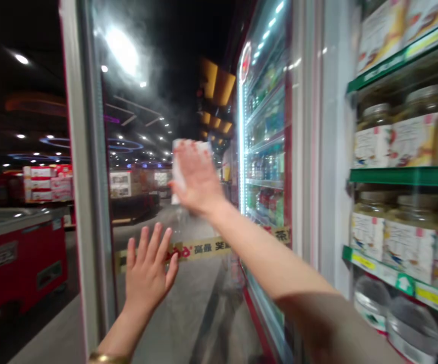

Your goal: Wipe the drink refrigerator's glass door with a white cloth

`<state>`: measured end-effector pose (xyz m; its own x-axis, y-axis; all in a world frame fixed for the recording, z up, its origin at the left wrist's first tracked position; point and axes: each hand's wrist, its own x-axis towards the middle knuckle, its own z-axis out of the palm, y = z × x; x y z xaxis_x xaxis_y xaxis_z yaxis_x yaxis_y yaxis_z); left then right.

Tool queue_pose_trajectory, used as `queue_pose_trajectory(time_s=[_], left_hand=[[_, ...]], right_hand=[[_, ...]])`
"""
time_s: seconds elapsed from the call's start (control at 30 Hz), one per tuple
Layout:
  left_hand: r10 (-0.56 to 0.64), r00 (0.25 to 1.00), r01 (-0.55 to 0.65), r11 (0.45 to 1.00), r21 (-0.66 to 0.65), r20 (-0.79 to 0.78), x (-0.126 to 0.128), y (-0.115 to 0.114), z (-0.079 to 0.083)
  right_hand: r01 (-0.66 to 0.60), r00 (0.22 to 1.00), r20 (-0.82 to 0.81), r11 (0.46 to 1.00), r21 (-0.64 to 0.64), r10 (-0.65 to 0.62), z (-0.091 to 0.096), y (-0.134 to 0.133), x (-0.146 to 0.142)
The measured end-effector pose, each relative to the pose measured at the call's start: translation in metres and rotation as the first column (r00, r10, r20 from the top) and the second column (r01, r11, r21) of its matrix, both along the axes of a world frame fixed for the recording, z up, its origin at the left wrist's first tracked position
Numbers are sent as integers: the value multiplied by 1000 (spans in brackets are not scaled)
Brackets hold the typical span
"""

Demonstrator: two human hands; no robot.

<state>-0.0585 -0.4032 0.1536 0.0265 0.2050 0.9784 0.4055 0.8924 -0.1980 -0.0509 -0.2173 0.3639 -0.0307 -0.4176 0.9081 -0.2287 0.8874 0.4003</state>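
An open glass fridge door (143,101) stands in front of me, fogged near its top. My left hand (148,270) lies flat against the lower glass with its fingers spread, just above a yellow printed strip (204,248). My right hand (196,177) is pressed flat on a white cloth (177,174) held against the glass at mid height; motion blurs it. A gold bracelet (107,358) sits on my left wrist.
Fridge shelves (404,177) with green edges hold jars and large water bottles at the right. More lit glass-door coolers (266,146) run along beyond the door. A red chest freezer (17,253) stands at the left, with stacked boxes in the dim shop behind.
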Motion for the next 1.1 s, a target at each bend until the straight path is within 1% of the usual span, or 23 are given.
queue_pose_trajectory(time_s=[0.03,0.07,0.1,0.13,0.2,0.23,0.3,0.37,0.4,0.43,0.47,0.53,0.57,0.63,0.67,0.7,0.77,0.87,0.9,0.97,1.03,1.07,1.1], left_hand=[[-18,1000,18,1000,11,-3,-2,-2,0],[-33,999,33,999,19,-8,-4,-3,0],[-45,999,45,999,23,-16,-6,-4,1],[-53,998,54,998,22,-22,-7,-3,1],[-58,998,58,998,15,-26,-8,2,1],[-55,998,56,998,11,-27,-8,4,0],[-42,999,42,999,12,-29,-9,8,0],[-26,999,27,999,18,-32,-10,11,0],[-22,999,22,1000,19,-35,-10,11,0],[-21,999,22,1000,20,-36,-10,11,0],[-24,999,25,1000,19,-36,-9,10,0],[-41,999,41,999,8,-36,-9,8,0],[-52,998,53,999,0,-41,-9,7,0],[-66,997,66,998,-13,-49,-9,4,0],[-66,997,66,998,-17,-48,-9,2,0],[-63,997,63,998,-21,-42,-10,1,-2],[-55,998,54,998,-31,-23,-11,-1,-6],[-58,998,58,998,-39,-12,-13,0,-14],[-60,998,59,998,-34,-11,-14,1,-17],[-56,998,56,998,-24,-11,-16,4,-22],[-43,999,43,999,-18,-14,-17,8,-26],[-33,999,33,999,-19,-15,-17,9,-28],[-23,1000,22,1000,-20,-15,-17,9,-28]], right_hand=[[-29,1000,2,982,186,29,-8,-19,-5],[-51,999,8,952,301,50,-12,-27,-10],[-57,998,22,935,350,52,-12,-23,-13],[-46,999,34,946,320,38,-8,-7,-13],[21,998,53,998,54,-24,13,50,-10],[75,996,54,987,-145,-68,29,83,-10],[125,992,49,869,-478,-116,62,135,-13],[87,995,19,738,-669,-100,85,142,-20],[49,997,-9,715,-697,-76,88,125,-22],[5,998,-38,731,-682,-43,87,96,-25],[-39,998,-67,785,-618,-3,82,57,-27],[-111,993,-67,942,-316,94,65,-33,-29],[-143,989,-50,979,-148,137,56,-75,-29],[-181,983,5,974,134,182,41,-130,-28],[-190,982,34,958,213,187,38,-139,-27],[-195,981,56,953,234,187,38,-134,-26],[-193,980,74,973,128,185,47,-86,-23],[-179,982,24,963,-201,187,76,39,-20],[-180,982,-4,934,-310,188,86,81,-20],[-246,968,-88,815,-525,236,103,143,-21],[-283,957,-146,698,-658,250,110,158,-22],[-284,956,-153,673,-683,249,110,145,-22],[-269,960,-134,689,-673,244,107,119,-22]])
